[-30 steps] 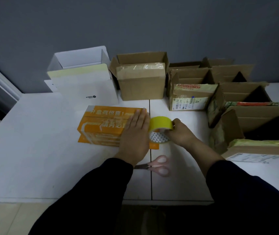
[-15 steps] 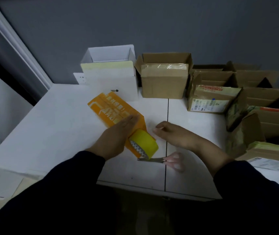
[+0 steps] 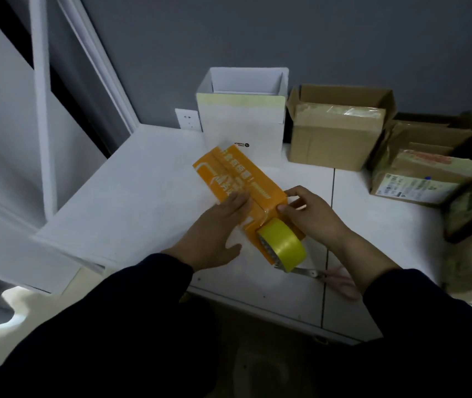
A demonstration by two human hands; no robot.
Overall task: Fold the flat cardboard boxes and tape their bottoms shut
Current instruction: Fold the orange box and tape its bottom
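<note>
On the left part of the white surface (image 3: 143, 182) the left hand (image 3: 214, 228) is lying flat on the orange box (image 3: 229, 173). Its grip is released: the fingers are straight and are only pressing down. This is probably holding the folded flaps level and stopping the light box from sliding. The orange box is lying slanted near the middle of the surface, with its far end close to the white box (image 3: 243, 130) at the wall and its near end pointing towards the person.

At this near end the yellow tape roll (image 3: 283, 245) is standing on its edge, touching the box. It is seemingly still joined to it by an uncut strip, which would explain why it is staying there with no hand on it.

The right hand (image 3: 312, 214) is just beside the roll. Its grip is grasping the near right edge of the orange box, with thumb and fingers pinching there. It seems to be smoothing the tape over the edge, though the strip itself is hard to make out.

The scissors (image 3: 309, 273) are lying just in front of the roll, within easy reach for cutting. Further right, the brown box (image 3: 332, 139) and the labelled boxes (image 3: 424, 182) are standing open along the wall. They are apparently finished, so this one is judged to be nearly taped.
</note>
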